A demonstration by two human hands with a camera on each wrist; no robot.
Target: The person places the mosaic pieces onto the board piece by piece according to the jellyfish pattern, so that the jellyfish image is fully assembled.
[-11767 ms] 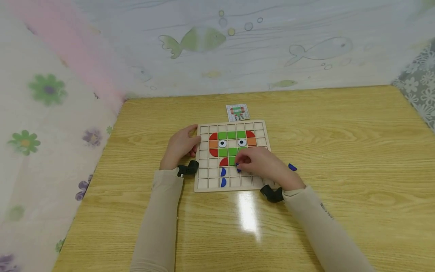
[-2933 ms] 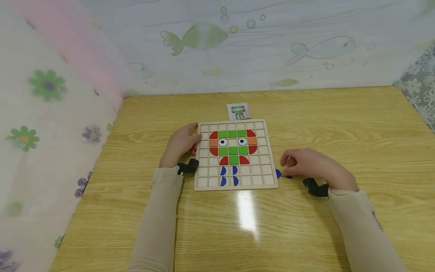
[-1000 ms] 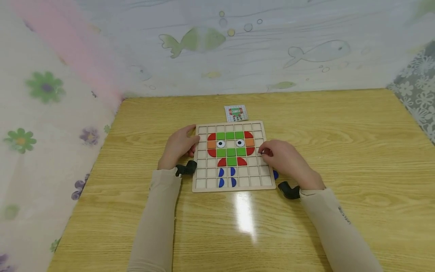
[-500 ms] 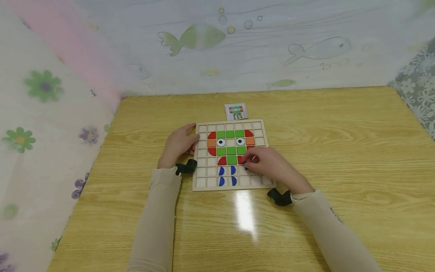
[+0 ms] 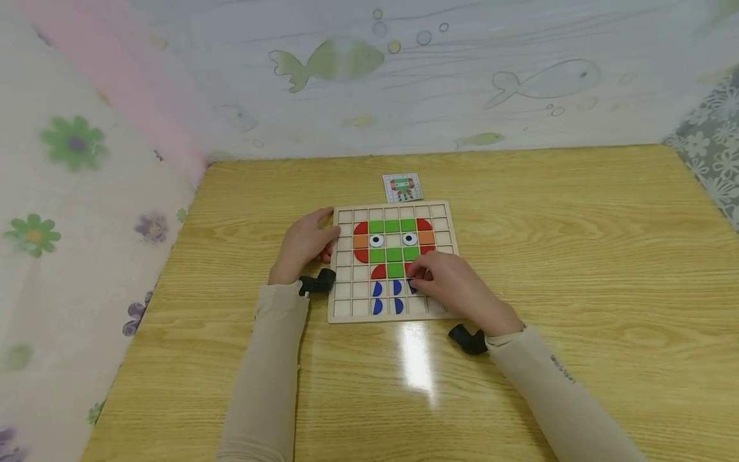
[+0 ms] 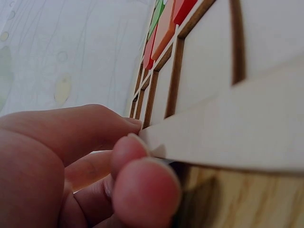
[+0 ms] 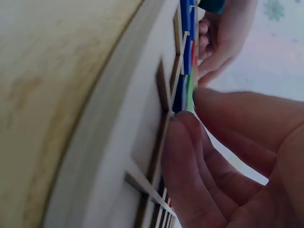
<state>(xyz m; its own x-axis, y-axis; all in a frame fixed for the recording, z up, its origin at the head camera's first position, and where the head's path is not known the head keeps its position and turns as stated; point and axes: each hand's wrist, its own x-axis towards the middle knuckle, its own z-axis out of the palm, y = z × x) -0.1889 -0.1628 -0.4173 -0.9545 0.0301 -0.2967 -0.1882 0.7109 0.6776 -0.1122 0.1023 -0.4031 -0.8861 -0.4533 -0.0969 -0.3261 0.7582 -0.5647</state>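
Observation:
A square wooden grid board (image 5: 360, 317) lies on the table, with red, orange and green tiles and two white eye discs (image 5: 376, 240) set in its cells. Several blue half-circle tiles (image 5: 378, 307) sit in the two lowest rows. My left hand (image 5: 304, 247) holds the board's left edge; in the left wrist view its fingertips (image 6: 147, 190) meet the rim. Over the lower right cells, my right hand (image 5: 453, 287) pinches a blue half-circle tile (image 5: 412, 287), mostly covered by the fingers. In the right wrist view, thumb and fingertips (image 7: 178, 142) come down close to the grid.
A small printed card (image 5: 403, 187) with a matching coloured figure lies just behind the board. The wooden table (image 5: 577, 256) meets a wall with painted fish at the back. Black wrist cameras (image 5: 469, 340) jut out beside both hands.
The right hand has picked up a blue half-circle tile right of the board and carried it left over the lower cells. Earlier, a second blue tile and a red quarter piece joined the grid. Left hand stays.

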